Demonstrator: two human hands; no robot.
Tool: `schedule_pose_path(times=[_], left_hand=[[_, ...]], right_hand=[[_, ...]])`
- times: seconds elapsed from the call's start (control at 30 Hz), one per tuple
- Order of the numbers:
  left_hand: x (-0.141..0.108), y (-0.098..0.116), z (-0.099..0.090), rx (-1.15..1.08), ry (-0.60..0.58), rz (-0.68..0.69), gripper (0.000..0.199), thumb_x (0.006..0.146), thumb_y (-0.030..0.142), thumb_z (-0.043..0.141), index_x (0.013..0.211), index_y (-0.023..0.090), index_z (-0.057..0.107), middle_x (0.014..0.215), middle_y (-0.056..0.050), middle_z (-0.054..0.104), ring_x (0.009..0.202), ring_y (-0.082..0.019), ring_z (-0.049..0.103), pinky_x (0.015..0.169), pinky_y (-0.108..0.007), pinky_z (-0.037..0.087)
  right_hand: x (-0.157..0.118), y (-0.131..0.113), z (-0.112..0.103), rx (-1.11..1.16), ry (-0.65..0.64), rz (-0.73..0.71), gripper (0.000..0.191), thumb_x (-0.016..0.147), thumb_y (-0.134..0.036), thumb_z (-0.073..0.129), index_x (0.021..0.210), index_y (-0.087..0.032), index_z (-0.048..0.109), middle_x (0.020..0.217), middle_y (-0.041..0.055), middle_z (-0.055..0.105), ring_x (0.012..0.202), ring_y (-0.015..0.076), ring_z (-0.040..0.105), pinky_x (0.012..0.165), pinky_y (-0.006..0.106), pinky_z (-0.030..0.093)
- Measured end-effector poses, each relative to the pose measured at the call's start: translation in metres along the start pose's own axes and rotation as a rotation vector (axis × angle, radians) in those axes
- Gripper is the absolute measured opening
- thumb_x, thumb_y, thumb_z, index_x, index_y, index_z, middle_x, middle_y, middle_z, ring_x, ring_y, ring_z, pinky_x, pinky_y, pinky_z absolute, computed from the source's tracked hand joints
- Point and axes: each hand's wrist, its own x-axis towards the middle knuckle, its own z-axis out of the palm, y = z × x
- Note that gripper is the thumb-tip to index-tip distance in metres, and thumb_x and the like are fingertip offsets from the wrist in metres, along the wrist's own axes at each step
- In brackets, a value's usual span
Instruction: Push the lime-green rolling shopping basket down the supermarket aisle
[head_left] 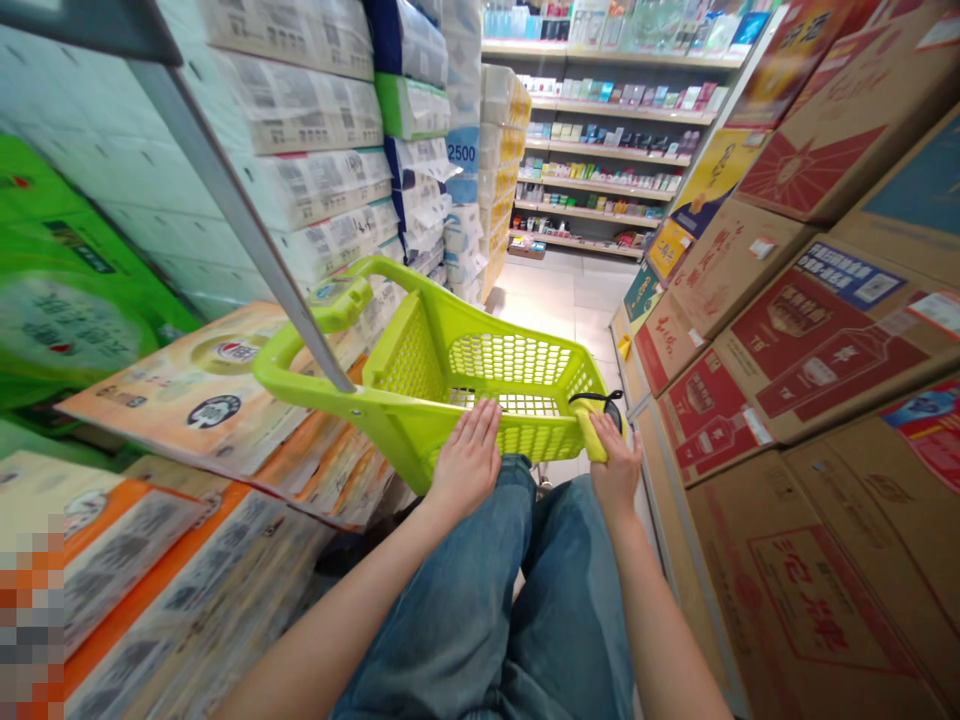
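A lime-green plastic shopping cart basket with perforated sides stands in front of my knees. My left hand lies on its near rim, fingers stretched out and holding nothing. At the basket's right end my right hand is closed on a yellow cloth, pressing it to the corner of the rim. A black loop shows above the cloth. My right fingertips are partly hidden from view. Nothing lies in the part of the basket that I see.
Stacked paper packs and orange cartons line the left side. Cardboard boxes rise close on the right. A grey metal pole slants up from the cart. Shelves of small goods stand beyond the tiled floor.
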Motion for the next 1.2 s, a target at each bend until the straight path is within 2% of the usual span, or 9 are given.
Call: schedule_pose_path(times=[0.1, 0.2, 0.37, 0.57, 0.67, 0.77, 0.97, 1.07, 1.2], left_hand=[[0.000, 0.000, 0.001, 0.002, -0.003, 0.003, 0.058, 0.099, 0.025, 0.033, 0.153, 0.006, 0.027, 0.162, -0.009, 0.026, 0.152, -0.021, 0.017, 0.126, -0.038, 0.018], [0.000, 0.000, 0.003, 0.001, 0.005, 0.001, 0.058, 0.099, 0.025, 0.032, 0.153, 0.006, 0.027, 0.162, -0.009, 0.025, 0.152, -0.020, 0.016, 0.126, -0.038, 0.017], [0.000, 0.002, 0.003, -0.006, 0.017, -0.014, 0.059, 0.098, 0.025, 0.034, 0.153, 0.005, 0.028, 0.162, -0.009, 0.025, 0.152, -0.021, 0.016, 0.126, -0.038, 0.017], [0.001, 0.002, 0.001, -0.007, 0.009, -0.013, 0.059, 0.096, 0.022, 0.035, 0.152, 0.006, 0.030, 0.161, -0.010, 0.029, 0.152, -0.021, 0.019, 0.125, -0.039, 0.019], [0.001, 0.001, -0.001, -0.007, 0.004, -0.007, 0.058, 0.097, 0.023, 0.035, 0.152, 0.007, 0.032, 0.161, -0.009, 0.030, 0.151, -0.020, 0.020, 0.125, -0.038, 0.020], [0.001, 0.000, -0.002, -0.011, -0.004, -0.007, 0.057, 0.098, 0.024, 0.034, 0.152, 0.007, 0.031, 0.161, -0.009, 0.028, 0.151, -0.020, 0.020, 0.125, -0.038, 0.020], [0.001, 0.001, 0.000, -0.013, -0.009, -0.012, 0.058, 0.098, 0.024, 0.033, 0.153, 0.006, 0.028, 0.162, -0.009, 0.025, 0.152, -0.020, 0.017, 0.125, -0.038, 0.018], [0.001, 0.002, 0.001, -0.017, -0.002, -0.015, 0.059, 0.098, 0.024, 0.034, 0.153, 0.006, 0.028, 0.162, -0.009, 0.025, 0.152, -0.020, 0.017, 0.125, -0.039, 0.018], [0.001, 0.003, 0.000, -0.018, 0.000, -0.018, 0.058, 0.098, 0.024, 0.033, 0.153, 0.006, 0.029, 0.162, -0.009, 0.026, 0.152, -0.021, 0.018, 0.125, -0.038, 0.017]], right_hand=[[0.003, 0.025, -0.003, 0.090, 0.050, 0.111, 0.068, 0.071, -0.008, 0.038, 0.133, -0.022, 0.060, 0.140, 0.0055, 0.060, 0.137, 0.0207, 0.050, 0.114, 0.046, 0.033], [0.005, 0.018, 0.001, 0.074, 0.097, 0.209, 0.068, 0.070, -0.009, 0.037, 0.133, -0.016, 0.060, 0.141, 0.0097, 0.059, 0.137, 0.0228, 0.049, 0.112, 0.046, 0.036], [0.004, -0.057, 0.017, -0.086, 0.020, 0.150, 0.070, 0.068, -0.006, 0.041, 0.135, -0.020, 0.057, 0.144, 0.0076, 0.056, 0.140, 0.0254, 0.045, 0.119, 0.057, 0.013], [-0.003, -0.136, 0.041, 0.004, -0.086, -0.065, 0.071, 0.070, -0.002, 0.042, 0.136, -0.023, 0.056, 0.144, 0.0045, 0.056, 0.140, 0.0198, 0.045, 0.121, 0.048, 0.012], [-0.006, -0.126, 0.037, 0.040, -0.095, -0.147, 0.069, 0.073, -0.003, 0.041, 0.136, -0.028, 0.055, 0.143, 0.0019, 0.058, 0.137, 0.0180, 0.048, 0.122, 0.048, 0.008], [-0.007, -0.086, 0.023, 0.047, -0.085, -0.186, 0.069, 0.075, -0.003, 0.040, 0.136, -0.030, 0.055, 0.143, 0.0004, 0.058, 0.136, 0.0164, 0.049, 0.121, 0.047, 0.009], [0.001, -0.003, 0.000, -0.010, -0.022, 0.067, 0.072, 0.070, -0.005, 0.038, 0.135, -0.030, 0.056, 0.142, 0.0024, 0.059, 0.138, 0.0173, 0.047, 0.117, 0.049, 0.018], [0.005, -0.009, 0.002, -0.094, 0.001, 0.150, 0.073, 0.070, -0.006, 0.039, 0.139, -0.026, 0.052, 0.145, 0.0047, 0.055, 0.141, 0.0193, 0.043, 0.116, 0.049, 0.021], [0.001, -0.068, 0.019, -0.155, -0.053, 0.049, 0.075, 0.070, -0.005, 0.042, 0.143, -0.022, 0.048, 0.149, 0.0061, 0.051, 0.144, 0.0220, 0.037, 0.118, 0.050, 0.014]])
